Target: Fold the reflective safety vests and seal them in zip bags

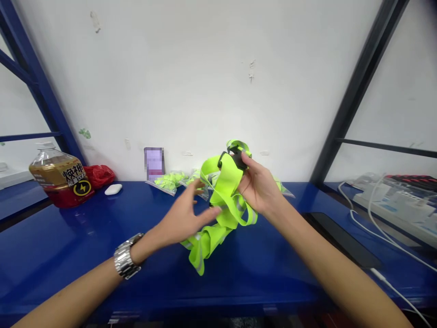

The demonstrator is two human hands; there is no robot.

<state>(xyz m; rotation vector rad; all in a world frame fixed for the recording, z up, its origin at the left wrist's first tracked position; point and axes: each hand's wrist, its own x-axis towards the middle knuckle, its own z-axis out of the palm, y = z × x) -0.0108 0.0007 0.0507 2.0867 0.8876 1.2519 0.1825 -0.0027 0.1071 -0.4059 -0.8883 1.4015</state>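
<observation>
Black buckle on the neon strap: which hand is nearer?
Right. The right hand holds the black buckle on the neon strap; the left hand is spread, lower and to its left.

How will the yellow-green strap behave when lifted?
The strap looks floppy: it loops and folds below the right hand instead of holding a line. It is probably light, being thin flat webbing. The black buckle looks like rigid plastic, so that end may swing or pull more than the webbing.
</observation>
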